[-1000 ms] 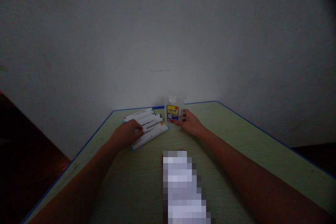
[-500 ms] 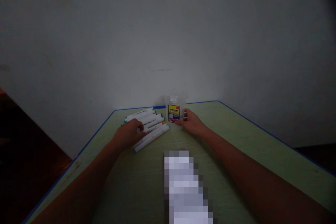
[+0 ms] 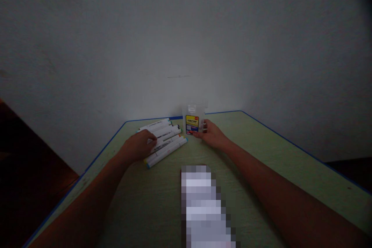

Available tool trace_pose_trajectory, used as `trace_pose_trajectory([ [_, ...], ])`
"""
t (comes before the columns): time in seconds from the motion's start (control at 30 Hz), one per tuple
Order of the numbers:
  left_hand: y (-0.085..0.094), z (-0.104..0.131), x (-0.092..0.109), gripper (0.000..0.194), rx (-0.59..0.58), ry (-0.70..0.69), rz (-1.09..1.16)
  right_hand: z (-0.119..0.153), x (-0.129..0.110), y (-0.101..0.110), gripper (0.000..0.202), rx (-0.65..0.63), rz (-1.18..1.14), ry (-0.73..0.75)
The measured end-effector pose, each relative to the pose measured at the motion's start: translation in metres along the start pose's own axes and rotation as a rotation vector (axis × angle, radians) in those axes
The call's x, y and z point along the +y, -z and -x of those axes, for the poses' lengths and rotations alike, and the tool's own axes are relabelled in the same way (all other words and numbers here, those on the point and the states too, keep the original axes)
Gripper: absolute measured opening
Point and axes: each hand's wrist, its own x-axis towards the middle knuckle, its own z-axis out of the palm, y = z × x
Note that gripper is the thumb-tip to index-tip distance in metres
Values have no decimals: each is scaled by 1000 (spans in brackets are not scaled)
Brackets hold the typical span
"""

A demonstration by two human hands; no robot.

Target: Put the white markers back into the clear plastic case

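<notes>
Several white markers [image 3: 168,152] with coloured ends lie side by side at a slant on the table, left of centre. My left hand [image 3: 140,143] is over their left part, fingers curled and thumb close to the index finger around one white marker [image 3: 159,143]; the fingertips are partly hidden. To the right stands a clear plastic marker case [image 3: 194,109], upright, with a yellow and blue label on its front. My right hand [image 3: 211,135] grips its lower right side, thumb across the front and fingers around the side and back.
A pale green table [image 3: 261,151] with a blue edge reaches to a grey wall [image 3: 186,38]. In front of me, near the table's middle, lies a long pixelated object [image 3: 203,205] between my forearms. The floor at the left is dark.
My left hand has shifted slightly left and up over the markers. My right hand keeps its grip on the case. The whole view has tilted a little.
</notes>
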Motion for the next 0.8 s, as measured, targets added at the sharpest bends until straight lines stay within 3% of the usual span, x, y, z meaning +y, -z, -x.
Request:
trace_pose_trajectory([
  [0.23, 8, 0, -18, 35, -140, 85, -25, 0, 0, -1, 48, 3, -4, 7],
  [0.53, -4, 0, -6, 33, -39, 33, -32, -1, 2, 0, 46, 3, 12, 1],
  [0.8, -1, 2, -2, 33, -32, 20, -38, -2, 5, -1, 47, 1, 15, 4],
])
